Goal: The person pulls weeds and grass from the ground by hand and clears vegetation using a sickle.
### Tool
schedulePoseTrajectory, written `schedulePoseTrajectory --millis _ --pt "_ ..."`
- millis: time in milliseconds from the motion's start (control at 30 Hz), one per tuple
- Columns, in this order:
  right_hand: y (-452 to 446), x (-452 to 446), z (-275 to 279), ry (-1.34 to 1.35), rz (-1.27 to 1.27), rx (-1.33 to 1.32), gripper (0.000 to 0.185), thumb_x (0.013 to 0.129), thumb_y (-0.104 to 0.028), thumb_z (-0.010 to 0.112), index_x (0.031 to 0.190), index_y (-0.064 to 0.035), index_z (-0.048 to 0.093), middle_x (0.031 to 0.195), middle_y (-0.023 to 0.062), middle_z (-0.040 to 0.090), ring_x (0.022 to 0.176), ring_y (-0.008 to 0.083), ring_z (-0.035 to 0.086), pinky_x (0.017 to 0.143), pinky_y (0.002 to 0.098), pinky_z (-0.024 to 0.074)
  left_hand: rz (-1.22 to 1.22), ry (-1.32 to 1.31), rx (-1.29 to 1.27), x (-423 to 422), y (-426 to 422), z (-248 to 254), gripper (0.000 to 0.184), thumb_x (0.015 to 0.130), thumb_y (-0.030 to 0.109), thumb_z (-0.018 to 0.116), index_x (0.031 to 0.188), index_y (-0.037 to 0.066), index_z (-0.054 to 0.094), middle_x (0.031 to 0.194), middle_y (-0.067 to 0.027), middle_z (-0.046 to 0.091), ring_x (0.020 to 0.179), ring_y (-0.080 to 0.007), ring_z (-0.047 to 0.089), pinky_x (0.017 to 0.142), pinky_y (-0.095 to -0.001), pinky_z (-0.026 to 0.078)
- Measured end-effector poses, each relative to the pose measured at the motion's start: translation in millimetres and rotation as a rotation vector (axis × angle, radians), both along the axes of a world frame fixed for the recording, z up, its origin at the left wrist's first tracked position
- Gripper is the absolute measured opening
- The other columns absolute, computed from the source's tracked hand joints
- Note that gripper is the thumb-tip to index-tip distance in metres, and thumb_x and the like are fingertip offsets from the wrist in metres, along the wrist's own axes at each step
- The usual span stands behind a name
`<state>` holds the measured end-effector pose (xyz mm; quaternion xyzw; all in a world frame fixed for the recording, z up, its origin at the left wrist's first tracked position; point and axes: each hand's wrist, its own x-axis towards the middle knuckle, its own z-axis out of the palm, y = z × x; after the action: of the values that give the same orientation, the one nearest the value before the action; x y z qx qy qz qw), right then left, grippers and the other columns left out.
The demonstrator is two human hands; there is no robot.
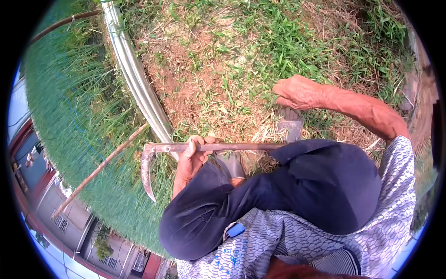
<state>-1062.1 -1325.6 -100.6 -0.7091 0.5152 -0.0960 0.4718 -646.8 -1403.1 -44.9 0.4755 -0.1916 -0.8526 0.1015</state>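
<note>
A sickle [223, 147] with a long wooden handle and a curved, rusty blade [147, 174] lies level in front of my knees. The fingers of my left hand [197, 151] are wrapped round its handle, close to the blade end, and the blade points down toward me. Over the weeds [290, 58], my right hand [297, 92] is closed, its fingers curled at the grass beside my shoe [289, 128]. Whatever those fingers hold is hidden by the hand. Short weeds and dry stalks cover the soil [204, 56] in front of both hands.
Pale pipes [132, 69] run along the left edge of the weedy strip. Beyond them is dense, fine green growth [111, 204], with a wooden pole [100, 168] leaning across it. Buildings [69, 204] stand at the far left. My bent knees [334, 186] are close below the sickle.
</note>
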Motion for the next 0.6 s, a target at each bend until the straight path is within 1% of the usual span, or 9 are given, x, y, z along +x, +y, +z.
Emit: schedulePoseTrajectory --millis 33,100,133,300,367,400,433,567,600 --pt "-6.2 6.4 -9.2 0.111 -0.022 -0.079 0.028 0.092 -0.031 0.061 0.096 -0.0049 0.052 0.098 0.0169 0.057 0.085 0.0357 0.06 0.072 0.0461 0.049 0.001 0.0 -0.012 -12.7 -3.7 3.1 0.035 0.097 0.039 0.057 0.106 0.006 0.055 0.115 -0.0189 0.064 0.099 -0.0256 0.062 0.087 -0.0366 0.049" --pt "-26.2 21.7 -31.2 0.2 -0.146 -0.494 0.046 0.086 -0.029 0.067 0.123 -0.0071 0.049 0.13 0.0166 0.049 0.117 0.0353 0.052 0.091 0.0468 0.0462 0.003 -0.035 -0.052 -28.7 -1.2 17.2 0.034 0.097 0.038 0.056 0.106 0.005 0.055 0.115 -0.0191 0.063 0.093 -0.0232 0.061 0.086 -0.0377 0.048" --pt "-36.6 32.5 -29.7 0.321 -0.126 -0.414 0.059 0.083 -0.022 0.069 0.135 -0.0092 0.046 0.142 0.0146 0.042 0.133 0.0333 0.039 0.102 0.0488 0.0384 -0.007 -0.041 -0.048 -26.0 -2.2 17.0 0.034 0.097 0.037 0.057 0.104 0.004 0.054 0.115 -0.0189 0.063 0.092 -0.0222 0.059 0.087 -0.038 0.047" --pt "-37.9 58.4 -78.7 0.307 -0.072 -0.675 0.043 0.085 -0.017 0.063 0.125 -0.009 0.052 0.135 0.0145 0.048 0.128 0.032 0.045 0.102 0.0475 0.038 0.016 -0.045 -0.06 -25.8 1.1 26.1 0.033 0.097 0.037 0.058 0.103 0.005 0.053 0.113 -0.0176 0.063 0.091 -0.0216 0.058 0.086 -0.0367 0.047" --pt "-34.8 47.2 -88.8 0.18 0.023 -0.696 0.032 0.084 -0.018 0.061 0.114 -0.0089 0.058 0.122 0.0125 0.055 0.121 0.0298 0.05 0.1 0.0454 0.0386 0.006 -0.093 -0.088 -26.0 2.8 26.0 0.033 0.097 0.037 0.057 0.102 0.005 0.054 0.112 -0.0179 0.063 0.092 -0.022 0.058 0.086 -0.0368 0.047" --pt "-37.0 44.4 -86.5 0.149 0.024 -0.716 0.021 0.081 -0.02 0.06 0.099 -0.0091 0.059 0.106 0.0088 0.058 0.112 0.0264 0.053 0.094 0.043 0.0406 0.008 -0.093 -0.086 -25.9 2.6 24.7 0.033 0.097 0.037 0.057 0.102 0.005 0.054 0.112 -0.0179 0.063 0.092 -0.022 0.058 0.086 -0.0368 0.047" --pt "-39.2 43.3 -85.0 0.15 0.024 -0.713 0.021 0.081 -0.02 0.06 0.099 -0.0091 0.059 0.106 0.0088 0.058 0.112 0.0264 0.053 0.094 0.043 0.0406 0.013 -0.093 -0.076 -26.1 2.3 22.8 0.033 0.097 0.037 0.057 0.103 0.005 0.054 0.112 -0.0179 0.063 0.092 -0.0222 0.058 0.086 -0.0371 0.047" --pt "-57.8 56.8 -78.9 0.121 -0.01 -0.563 0.018 0.091 -0.024 0.057 0.087 -0.0078 0.051 0.089 0.0097 0.058 0.097 0.0261 0.057 0.08 0.0418 0.0438 0.01 -0.072 -0.081 -23.7 4.9 18.0 0.032 0.097 0.036 0.058 0.103 0.005 0.054 0.111 -0.018 0.064 0.093 -0.0231 0.059 0.087 -0.0386 0.047" --pt "-64.1 60.3 -74.0 0.12 -0.199 -0.29 0.02 0.094 -0.025 0.054 0.089 -0.0062 0.05 0.084 0.0115 0.057 0.09 0.0284 0.058 0.076 0.042 0.0445 0.008 -0.061 -0.085 -24.7 4.4 18.3 0.032 0.097 0.036 0.058 0.103 0.005 0.054 0.111 -0.018 0.064 0.093 -0.0231 0.059 0.087 -0.0386 0.047"
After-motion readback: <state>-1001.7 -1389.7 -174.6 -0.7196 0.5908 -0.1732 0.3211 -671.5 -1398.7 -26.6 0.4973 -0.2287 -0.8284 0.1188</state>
